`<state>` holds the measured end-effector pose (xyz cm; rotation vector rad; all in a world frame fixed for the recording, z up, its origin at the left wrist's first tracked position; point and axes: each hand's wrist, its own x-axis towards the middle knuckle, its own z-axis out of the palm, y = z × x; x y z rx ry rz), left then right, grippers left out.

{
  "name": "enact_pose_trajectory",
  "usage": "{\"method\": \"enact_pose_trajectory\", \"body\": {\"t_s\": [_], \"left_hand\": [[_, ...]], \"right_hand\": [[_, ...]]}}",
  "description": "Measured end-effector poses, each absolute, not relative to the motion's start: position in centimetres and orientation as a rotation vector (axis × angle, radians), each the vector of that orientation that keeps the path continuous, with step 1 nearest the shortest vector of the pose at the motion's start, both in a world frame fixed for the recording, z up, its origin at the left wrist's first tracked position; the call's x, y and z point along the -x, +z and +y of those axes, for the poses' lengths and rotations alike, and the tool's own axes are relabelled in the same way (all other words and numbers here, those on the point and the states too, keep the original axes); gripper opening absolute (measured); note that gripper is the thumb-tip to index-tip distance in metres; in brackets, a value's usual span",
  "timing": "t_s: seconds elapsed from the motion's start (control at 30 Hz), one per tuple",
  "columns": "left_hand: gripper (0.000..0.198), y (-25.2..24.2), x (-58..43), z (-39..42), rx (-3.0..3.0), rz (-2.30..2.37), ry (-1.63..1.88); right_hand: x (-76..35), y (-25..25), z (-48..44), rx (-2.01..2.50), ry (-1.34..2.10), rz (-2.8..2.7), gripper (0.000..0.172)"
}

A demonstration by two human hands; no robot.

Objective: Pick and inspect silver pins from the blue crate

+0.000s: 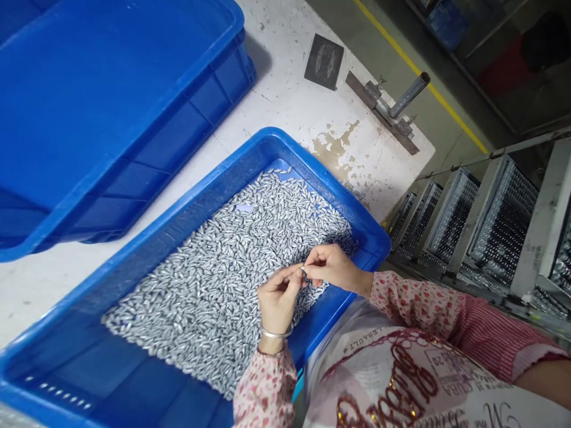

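A shallow blue tray (339, 196) in front of me holds a heap of several small silvery metal pieces (223, 261). Over its near right part, my left hand (276, 297) and my right hand (332, 267) meet fingertip to fingertip. Both pinch one small silvery piece (304, 269) between thumbs and forefingers. A thin bracelet sits on my left wrist. My sleeves are pink with a flower print.
A deeper blue crate (134, 89) stands at the back left on the worn white table (289, 89). A dark square plate (324, 61) and a metal bracket with a tube (392, 110) lie at the far edge. Racks of metal parts (491, 226) stand on the right.
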<state>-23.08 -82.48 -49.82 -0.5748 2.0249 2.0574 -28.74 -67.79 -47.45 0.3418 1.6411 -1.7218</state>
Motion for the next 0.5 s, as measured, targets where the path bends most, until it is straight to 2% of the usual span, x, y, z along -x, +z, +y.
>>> {"method": "enact_pose_trajectory", "body": {"t_s": [0.33,0.5], "left_hand": [[0.024,-49.65,23.21,-82.49,0.603,2.021,2.034],[0.025,-49.96,22.88,-82.39,0.617,1.927,2.093]], "right_hand": [[28.34,-48.36,-67.82,-0.413,-1.823,1.403,0.01],[28.43,-48.22,-67.76,-0.392,-1.822,1.454,0.011]]}}
